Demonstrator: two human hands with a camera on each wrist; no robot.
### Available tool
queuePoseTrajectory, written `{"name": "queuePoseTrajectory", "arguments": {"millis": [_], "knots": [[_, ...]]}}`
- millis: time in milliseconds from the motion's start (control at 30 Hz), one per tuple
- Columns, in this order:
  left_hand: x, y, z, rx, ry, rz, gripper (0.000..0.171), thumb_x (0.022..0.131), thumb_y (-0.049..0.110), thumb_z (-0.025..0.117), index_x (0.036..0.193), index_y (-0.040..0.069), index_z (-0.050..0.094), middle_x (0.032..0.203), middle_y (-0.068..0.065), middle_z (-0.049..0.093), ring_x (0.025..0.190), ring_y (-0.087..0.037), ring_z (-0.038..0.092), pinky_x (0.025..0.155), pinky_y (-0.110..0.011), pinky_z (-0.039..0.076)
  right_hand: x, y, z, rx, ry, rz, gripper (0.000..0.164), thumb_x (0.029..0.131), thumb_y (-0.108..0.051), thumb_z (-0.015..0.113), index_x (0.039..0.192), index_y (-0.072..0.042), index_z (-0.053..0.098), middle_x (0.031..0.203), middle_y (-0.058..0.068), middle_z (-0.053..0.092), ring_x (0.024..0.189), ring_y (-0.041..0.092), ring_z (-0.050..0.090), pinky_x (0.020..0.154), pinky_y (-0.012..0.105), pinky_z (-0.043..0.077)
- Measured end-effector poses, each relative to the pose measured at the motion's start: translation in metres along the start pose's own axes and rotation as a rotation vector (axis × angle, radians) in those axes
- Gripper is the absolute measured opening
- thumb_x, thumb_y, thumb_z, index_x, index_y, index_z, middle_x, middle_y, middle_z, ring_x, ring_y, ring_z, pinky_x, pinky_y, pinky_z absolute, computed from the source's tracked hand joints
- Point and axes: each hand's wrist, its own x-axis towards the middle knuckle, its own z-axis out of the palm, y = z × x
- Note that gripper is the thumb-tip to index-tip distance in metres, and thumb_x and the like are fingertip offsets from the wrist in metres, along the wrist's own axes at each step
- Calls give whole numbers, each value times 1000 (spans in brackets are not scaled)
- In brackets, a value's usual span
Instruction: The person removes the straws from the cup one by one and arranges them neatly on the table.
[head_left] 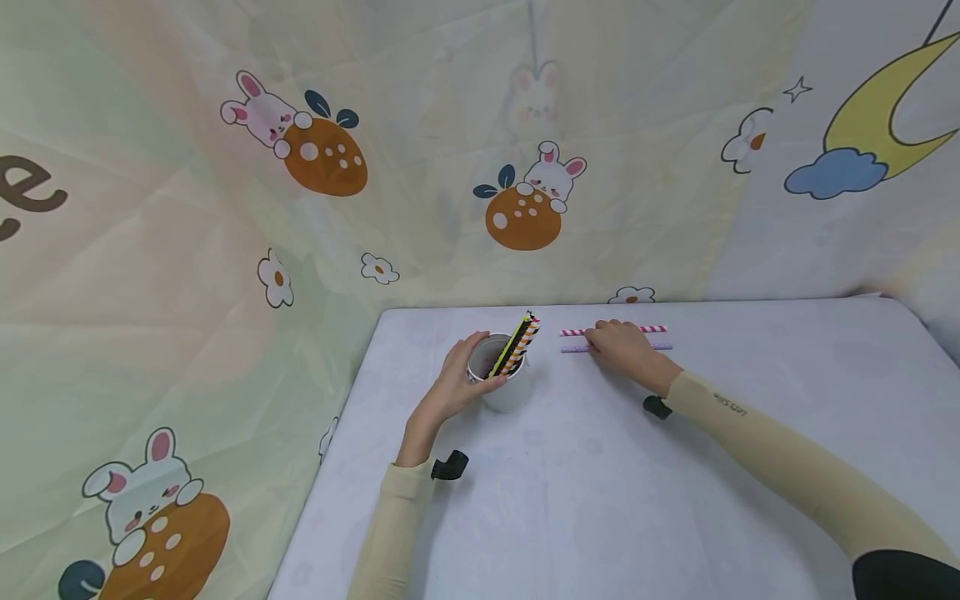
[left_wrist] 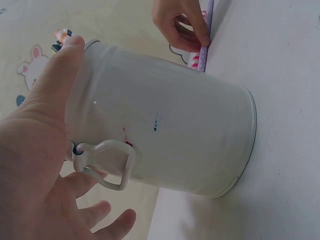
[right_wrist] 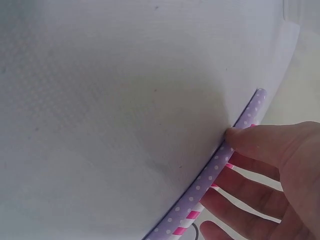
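A small white metal pail (head_left: 507, 397) with a side handle stands at the back left of the table, gripped near its rim by my left hand (head_left: 452, 379). Several patterned paper straws (head_left: 519, 343), black, orange-striped and yellow-green, lean inside it. To the right, a purple dotted paper straw (right_wrist: 220, 159) lies on the table beside a pink-and-white striped one (head_left: 654, 328). My right hand (head_left: 628, 348) pinches the purple straw, thumb on its near side and fingers across the far side. Its fingers partly cover both straws.
The white-covered table (head_left: 600, 500) ends at the back against a hanging cloth (head_left: 427, 167) printed with rabbits, flowers and a moon. Black wrist-camera mounts (head_left: 450, 465) sit under both wrists, close above the tabletop.
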Motion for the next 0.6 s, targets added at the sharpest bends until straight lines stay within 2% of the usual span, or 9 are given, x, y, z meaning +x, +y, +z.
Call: {"name": "queuePoseTrajectory", "arguments": {"millis": [367, 600], "knots": [[0, 0, 0, 5, 8, 6, 87, 84, 48, 78, 156, 28, 32, 156, -8, 39, 152, -37, 18, 116, -64, 26, 0, 2, -3, 64, -5, -3, 24, 91, -19, 74, 110, -4, 70, 96, 10, 67, 88, 28, 63, 81, 44, 56], [-2, 2, 0, -7, 7, 0, 86, 85, 45, 78, 156, 32, 31, 160, -7, 34, 154, -40, 13, 119, -63, 20, -3, -4, -12, 127, -17, 27, 31, 92, -23, 74, 117, -6, 70, 105, 11, 68, 97, 30, 65, 84, 48, 55]]}}
